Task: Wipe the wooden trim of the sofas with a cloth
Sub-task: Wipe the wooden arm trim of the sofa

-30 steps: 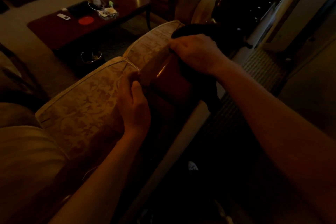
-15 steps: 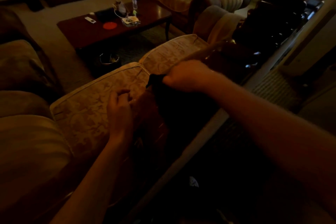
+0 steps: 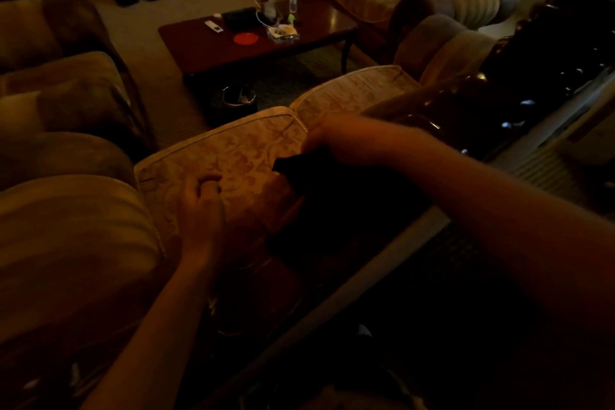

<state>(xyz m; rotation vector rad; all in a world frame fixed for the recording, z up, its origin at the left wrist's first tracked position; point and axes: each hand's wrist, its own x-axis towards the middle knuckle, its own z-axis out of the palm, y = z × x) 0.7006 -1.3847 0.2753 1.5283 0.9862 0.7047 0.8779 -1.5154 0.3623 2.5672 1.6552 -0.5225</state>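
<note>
Right hand (image 3: 346, 140) grasps the dark cloth (image 3: 309, 173) against the sofa's trim (image 3: 442, 110); left hand (image 3: 199, 206), fingers curled, grips the cushion (image 3: 239, 150) beside it.

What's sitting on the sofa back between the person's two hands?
In the head view, only the patterned cushion fabric lies between the left hand and the right hand. The dark cloth sticks out from under the right hand towards the left.

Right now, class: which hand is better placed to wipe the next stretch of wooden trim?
Right. The right hand already holds the dark cloth at the wooden trim; the left hand rests on the cushion.
</note>
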